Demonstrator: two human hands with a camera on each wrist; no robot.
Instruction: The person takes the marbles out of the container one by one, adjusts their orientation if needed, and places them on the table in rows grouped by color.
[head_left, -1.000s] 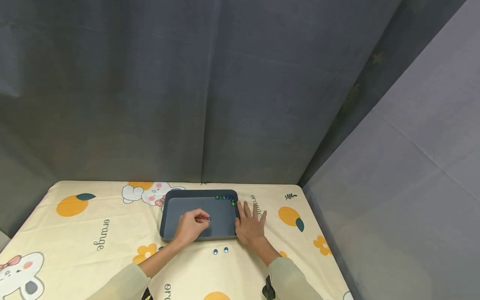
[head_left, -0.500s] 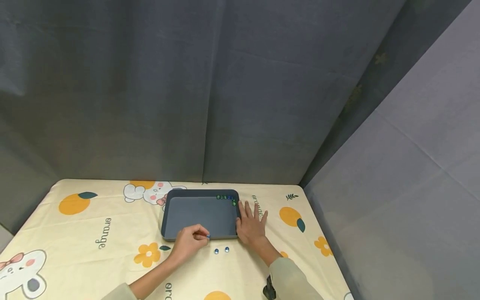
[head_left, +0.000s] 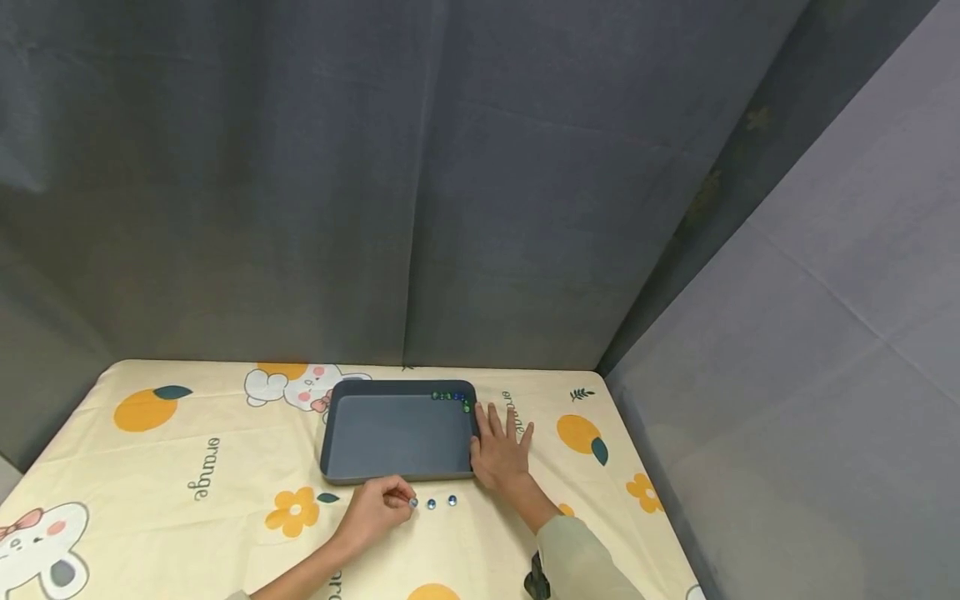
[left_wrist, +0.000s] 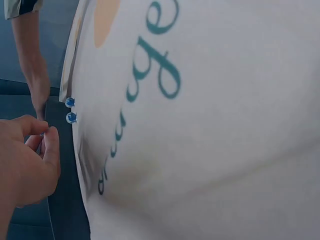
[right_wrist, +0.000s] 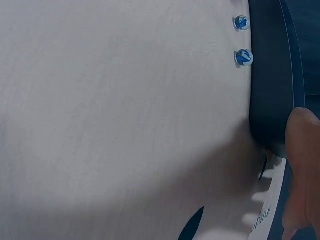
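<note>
A dark grey rectangular tray (head_left: 397,437) lies on a cloth-covered counter (head_left: 247,458), and a person's two bare hands work beside it. In front of the tray's near edge, right of its middle, the left hand (head_left: 381,507) has its thumb and fingertips drawn together, its grip pinching a blue glass marble (head_left: 413,502); whether that marble touches the cloth cannot be told. Just right of it, also along the tray's near side, a second marble (head_left: 431,504) and a third marble (head_left: 452,500) rest on the cloth, set apart from each other. The right wrist view shows two of these as clear glass with blue swirls, just outside the tray's near wall. At the tray's right end, the right hand (head_left: 500,458) rests with fingers spread, its grip holding nothing, the thumb side against the tray. Inside the tray, a run of small green and blue marbles (head_left: 448,396) follows the far wall into the right corner and turns down the right side. Around the tray, the cream cloth carries printed oranges, yellow flowers, white rabbits and the word "orange". Beyond the tray hangs a dark grey curtain (head_left: 262,183).
</note>
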